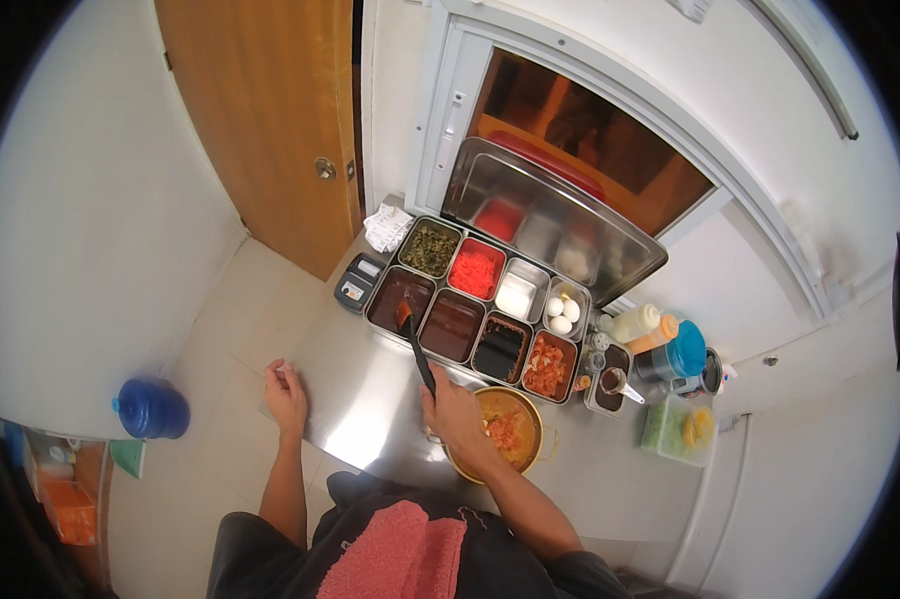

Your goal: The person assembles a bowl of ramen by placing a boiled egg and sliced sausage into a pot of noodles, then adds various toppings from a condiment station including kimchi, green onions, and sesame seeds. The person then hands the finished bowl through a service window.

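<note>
My right hand (pixel 452 407) is closed round the black handle of a spatula (pixel 421 361). Its reddish-orange blade dips into dark brown sauce (pixel 390 292) in the front left pan of a metal pan set. Below my right forearm and wrist, partly hidden by them, sits a gold-coloured two-handled pot (pixel 543 439) with orange broth and chopped red-orange kimchi-like pieces in it. My left hand (pixel 286 397) hangs off the left edge of the steel counter, fingers curled in; a small pale spot shows at the fingertips, too small to name.
Other pans hold green flakes (pixel 430 248), red shreds (pixel 476 270), eggs (pixel 564 311) and black liquid (pixel 501 349). Behind them leans a raised metal lid (pixel 609 235). A small dark printer (pixel 359 284) stands left; squeeze bottles (pixel 637 322) and a clear tub (pixel 677 431) stand right.
</note>
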A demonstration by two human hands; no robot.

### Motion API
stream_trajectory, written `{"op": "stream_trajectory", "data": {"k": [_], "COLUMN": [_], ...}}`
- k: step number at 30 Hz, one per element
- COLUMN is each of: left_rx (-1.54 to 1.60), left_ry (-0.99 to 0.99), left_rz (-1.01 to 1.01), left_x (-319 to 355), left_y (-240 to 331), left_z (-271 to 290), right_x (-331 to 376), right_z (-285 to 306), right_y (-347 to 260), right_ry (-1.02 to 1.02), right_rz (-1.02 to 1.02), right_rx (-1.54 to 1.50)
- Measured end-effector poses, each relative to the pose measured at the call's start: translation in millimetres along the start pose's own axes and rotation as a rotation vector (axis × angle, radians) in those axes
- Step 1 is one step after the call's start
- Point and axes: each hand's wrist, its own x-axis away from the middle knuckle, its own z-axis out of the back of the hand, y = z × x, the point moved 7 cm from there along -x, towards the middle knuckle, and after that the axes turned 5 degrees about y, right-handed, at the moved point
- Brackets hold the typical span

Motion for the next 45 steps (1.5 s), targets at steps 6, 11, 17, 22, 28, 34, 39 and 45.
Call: {"op": "stream_trajectory", "data": {"k": [6, 11, 17, 22, 28, 34, 39, 45], "left_rx": [-0.025, -0.038, 0.074, 0.115, -0.02, -0.049, -0.13, -0.103], "left_ry": [0.022, 0.004, -0.017, -0.038, -0.077, -0.097, -0.086, -0.095], "left_rz": [-0.019, -0.01, 0.026, -0.044, -0.023, -0.025, -0.057, -0.072], "left_x": [-1.5, 0.7, -3.4, -2.5, -5.7, -2.9, -1.8, 0.3], "left_y": [7.3, -4.4, -45.0, -43.4, -35.9, -36.3, -33.1, -33.0], "left_z": [2.9, 1.5, -12.4, -14.0, -12.1, -10.8, -5.5, -5.1], "right_x": [0.9, 25.6, 74.3, 166.3, 186.1, 156.5, 126.5, 123.6], "right_z": [-3.7, 34.5, 185.2, 352.8, 464.4, 483.4, 496.0, 460.6], "right_y": [25.3, 40.8, 101.3, 205.9, 319.8, 401.7, 415.2, 466.3], "right_ry": [-0.036, -0.166, 0.23, 1.032, 0.764, 0.401, 0.702, 0.496], "right_rz": [-0.41, -0.67, -0.288, -0.476, -0.718, -0.841, -0.829, -0.825], "right_rx": [-0.832, -1.591, -1.76, -0.654, 0.489, 0.802, 0.801, 0.663]}}
